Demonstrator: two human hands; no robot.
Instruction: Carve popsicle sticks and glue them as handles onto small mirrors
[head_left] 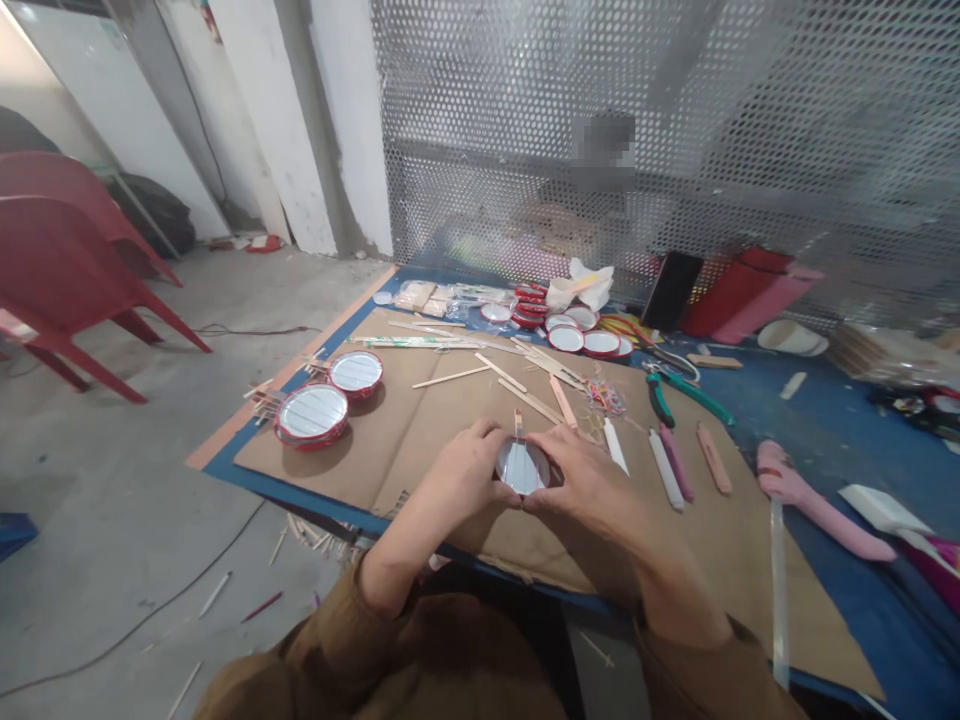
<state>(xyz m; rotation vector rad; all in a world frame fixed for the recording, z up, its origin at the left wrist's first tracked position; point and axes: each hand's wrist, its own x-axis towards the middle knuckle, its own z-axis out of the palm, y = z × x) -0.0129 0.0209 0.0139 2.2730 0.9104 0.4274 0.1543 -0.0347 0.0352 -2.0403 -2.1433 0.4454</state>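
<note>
Fingers of both hands curled in a ring, thumbs at the near edge, holding a small round disc with a silvery-white, lined face. Left hand grips its left side, right hand its right. A short pale wooden stick with a reddish mark juts from the disc's far edge. Disc sits just above a brown cardboard sheet; whether it touches, cannot tell.

Beyond the fingertips: loose flat pale wooden sticks, and a tangle of many-coloured thread. Right of the right hand — a white tube-shaped pen, then another white one, a purple and a peach one further over. Pliers with green handles lie behind these; a pink glue gun with a clear stick rests at the sheet's right edge.

Left side of cardboard: two red-rimmed round pieces with pale lined tops, stick ends poking out leftward. More red-rimmed discs at the back, on the blue tabletop — perforated metal screen behind.
</note>
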